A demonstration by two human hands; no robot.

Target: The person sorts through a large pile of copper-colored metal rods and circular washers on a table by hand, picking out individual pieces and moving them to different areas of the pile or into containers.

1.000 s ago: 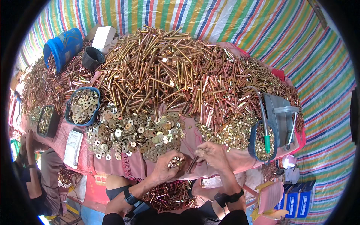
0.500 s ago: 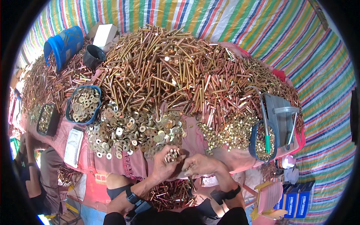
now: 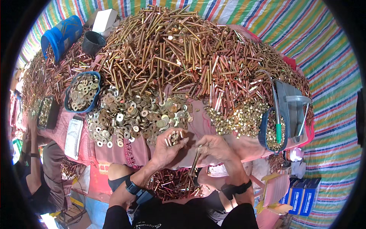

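My left hand (image 3: 166,148) is closed around a bundle of long bronze-coloured bolts (image 3: 174,138), their ends showing above the fingers. Just to its right, my right hand (image 3: 215,147) pinches a long bolt (image 3: 196,162) that hangs slanting downward; whether a small part sits on its upper end is too small to tell. Both hands are over the table's near edge. Beyond my left hand spreads a heap of flat round washers (image 3: 141,112). Past my right hand lies a pile of small brassy nuts (image 3: 242,119). Many loose bolts (image 3: 171,49) form a large mound behind.
A tub of washers (image 3: 100,93) and a white packet (image 3: 74,138) stand left. At right are a nut-filled tub (image 3: 262,139) and a grey container (image 3: 288,103). More bolts (image 3: 175,183) lie below the table edge. A co-worker's arm (image 3: 33,164) shows far left.
The view has shifted, so the table sits higher in the picture. My right hand has drawn slightly away from my left, and its bolt now shows plainly. The left hand keeps its bundle.
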